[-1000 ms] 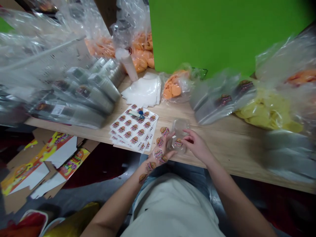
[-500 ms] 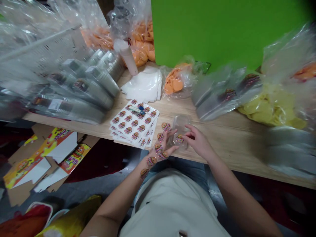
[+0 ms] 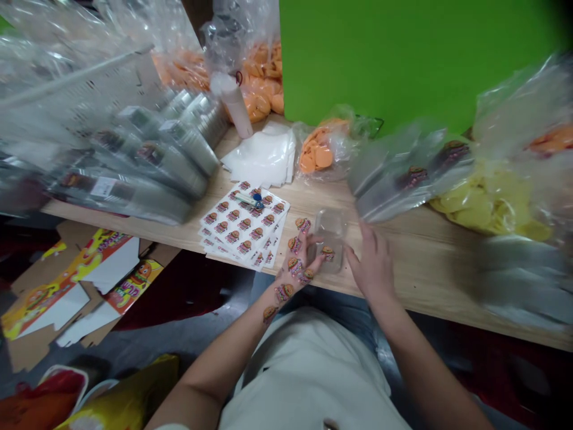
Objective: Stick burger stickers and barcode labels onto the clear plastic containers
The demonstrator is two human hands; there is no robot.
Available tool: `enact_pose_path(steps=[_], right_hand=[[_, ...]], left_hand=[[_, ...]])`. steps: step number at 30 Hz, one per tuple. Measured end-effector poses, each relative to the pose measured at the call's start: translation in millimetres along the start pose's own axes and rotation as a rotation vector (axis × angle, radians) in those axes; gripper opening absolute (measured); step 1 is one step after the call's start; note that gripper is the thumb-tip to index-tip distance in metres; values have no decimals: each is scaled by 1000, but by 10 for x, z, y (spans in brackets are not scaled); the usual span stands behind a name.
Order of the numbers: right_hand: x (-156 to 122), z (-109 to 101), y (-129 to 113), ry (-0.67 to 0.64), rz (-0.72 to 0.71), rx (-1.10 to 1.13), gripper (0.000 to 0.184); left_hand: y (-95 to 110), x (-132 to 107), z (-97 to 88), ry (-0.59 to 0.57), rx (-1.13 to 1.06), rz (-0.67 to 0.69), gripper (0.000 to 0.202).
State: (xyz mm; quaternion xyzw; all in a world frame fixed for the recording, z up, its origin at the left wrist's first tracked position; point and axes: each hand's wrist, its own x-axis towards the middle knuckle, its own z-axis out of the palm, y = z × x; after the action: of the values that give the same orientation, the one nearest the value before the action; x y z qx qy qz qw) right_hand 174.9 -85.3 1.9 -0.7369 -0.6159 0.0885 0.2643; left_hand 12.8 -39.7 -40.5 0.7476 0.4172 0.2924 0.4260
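A clear plastic box (image 3: 330, 226) stands near the table's front edge, with a burger sticker (image 3: 328, 254) on its lower part. My left hand (image 3: 301, 263) grips the box's left side, thumb in front. Several burger stickers (image 3: 284, 292) run over the back of that hand and onto the wrist. My right hand (image 3: 375, 263) is apart from the box, on its right, fingers stretched and holding nothing; it is slightly blurred. Left of the box lie burger sticker sheets (image 3: 233, 236) in a loose pile. A small blue-ended item (image 3: 250, 200) rests on top.
Stacked clear plastic boxes (image 3: 174, 167) fill the table's left. White sheets (image 3: 259, 156) and a bag of orange discs (image 3: 317, 152) lie behind the sticker sheets. Bagged boxes (image 3: 398, 179) and yellow pieces (image 3: 487, 203) stand right. A green panel (image 3: 403, 54) rises at the back.
My right hand has let go of the sticker on the box, moved right and opened its fingers. My left hand still holds the box, shifted slightly right in view.
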Motion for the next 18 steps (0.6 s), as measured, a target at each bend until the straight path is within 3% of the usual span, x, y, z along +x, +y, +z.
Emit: enact_pose_path(steps=[2, 4, 7, 8, 10, 13, 18], right_hand=[[-21, -4, 9, -76, -132, 9, 72], [-15, 3, 0, -196, -235, 79, 75], [22, -28, -55, -169, -202, 263, 78], [36, -54, -81, -153, -189, 341, 80], [53, -117, -133, -174, -199, 459, 83], [35, -198, -186, -172, -247, 466, 80], [-54, -376, -166, -108, -473, 149, 71]], left_hand=[[28, 12, -62, 4, -18, 10, 79], [97, 6, -193, 84, -66, -59, 74], [269, -22, -438, 244, -166, -238, 66], [338, -29, -509, 224, -258, -280, 66], [479, -25, -610, 70, -524, -323, 72], [658, 28, -668, -100, -824, -379, 84], [821, 155, -617, -168, -720, -353, 98]])
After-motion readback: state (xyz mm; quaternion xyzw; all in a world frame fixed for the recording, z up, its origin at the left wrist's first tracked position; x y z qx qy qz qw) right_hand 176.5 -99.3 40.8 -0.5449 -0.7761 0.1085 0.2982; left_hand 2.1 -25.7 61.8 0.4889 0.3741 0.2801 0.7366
